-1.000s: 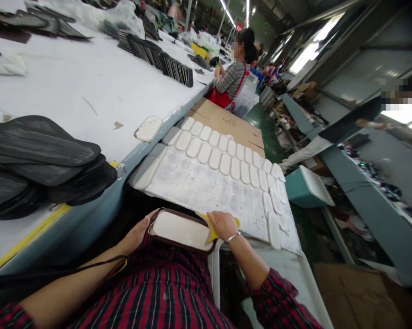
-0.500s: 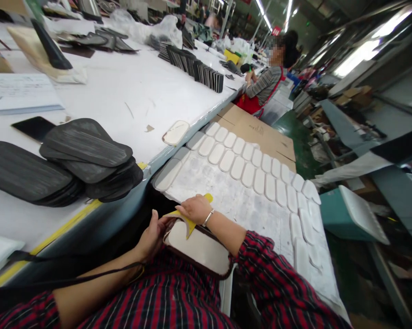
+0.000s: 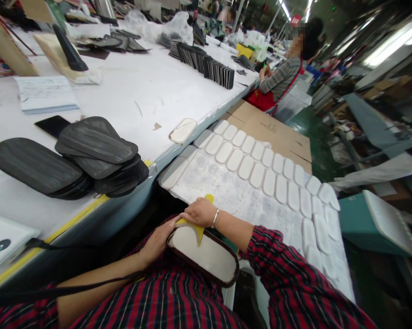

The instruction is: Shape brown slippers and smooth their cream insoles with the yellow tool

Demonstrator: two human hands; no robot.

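Note:
A long rounded panel (image 3: 206, 254), pale on top with a dark brown rim, rests tilted on my lap. My right hand (image 3: 199, 213) is closed around a yellow flat tool (image 3: 199, 236), whose pointed end lies over the panel's near-left end and whose round yellow tip sticks out beyond the knuckles. Against the panel's left end, my left hand (image 3: 158, 241) grips the edge, its fingertips meeting the right hand's fingers. What lies under those fingertips is hidden.
Rows of pale rounded pieces (image 3: 238, 164) cover a white board (image 3: 222, 192) to the right. Dark rounded pieces (image 3: 37, 167) are stacked on the white table (image 3: 123, 91), near a notepad (image 3: 46, 92). Beyond sits a co-worker (image 3: 281, 82). A teal bin (image 3: 366, 219) stands right.
The left hand's raised thumb has come down, and its fingers now lie along the panel's end. The yellow tool's band shows less. The whole view has swung, shifting the surroundings rightward.

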